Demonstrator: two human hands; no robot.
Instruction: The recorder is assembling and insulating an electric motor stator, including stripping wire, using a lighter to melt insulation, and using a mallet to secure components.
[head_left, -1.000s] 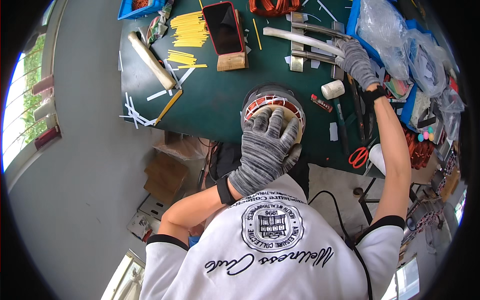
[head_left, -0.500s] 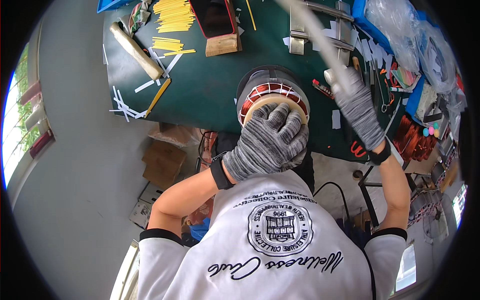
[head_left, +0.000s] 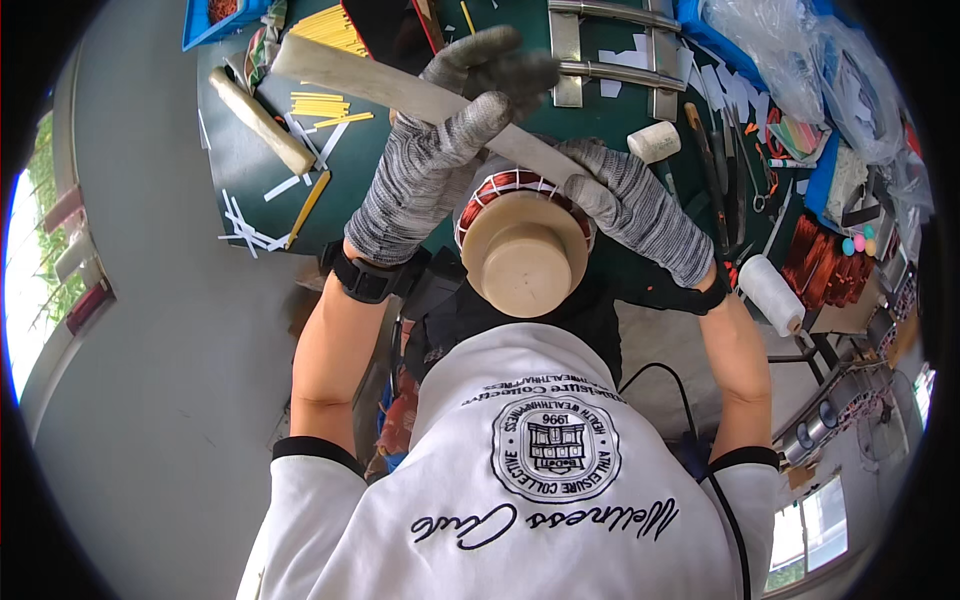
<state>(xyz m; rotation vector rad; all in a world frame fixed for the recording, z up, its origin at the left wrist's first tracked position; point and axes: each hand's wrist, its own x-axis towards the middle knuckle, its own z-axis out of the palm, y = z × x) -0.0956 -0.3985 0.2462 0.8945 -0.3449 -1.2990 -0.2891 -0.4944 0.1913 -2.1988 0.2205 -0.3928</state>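
Note:
Both my hands wear grey striped gloves. My right hand point(head_left: 640, 205) grips one end of a long, flat, whitish wooden bat point(head_left: 350, 80), which slants up to the left over the table. My left hand point(head_left: 430, 150) is around the bat's middle, thumb and fingers stretched out and apart; its fingers are blurred. Below the hands stands a motor stator point(head_left: 478, 205) with red-brown copper windings laced in white cord. A stepped cream-coloured round block point(head_left: 525, 260) sits on its end toward me. The hands and bat hide the stator's far side.
On the green table point(head_left: 255, 160) lie a wooden mallet point(head_left: 260, 120), yellow sticks point(head_left: 325, 30), white strips point(head_left: 245, 225) and a metal frame point(head_left: 610, 70). White thread spools point(head_left: 655, 142) are at right, beside hand tools point(head_left: 725, 160). Copper coils point(head_left: 825, 270) hang at the right edge.
My left hand has come off the cream block and up to the bat. My right hand has swung the bat down and leftward across the stator. The cream block now shows fully.

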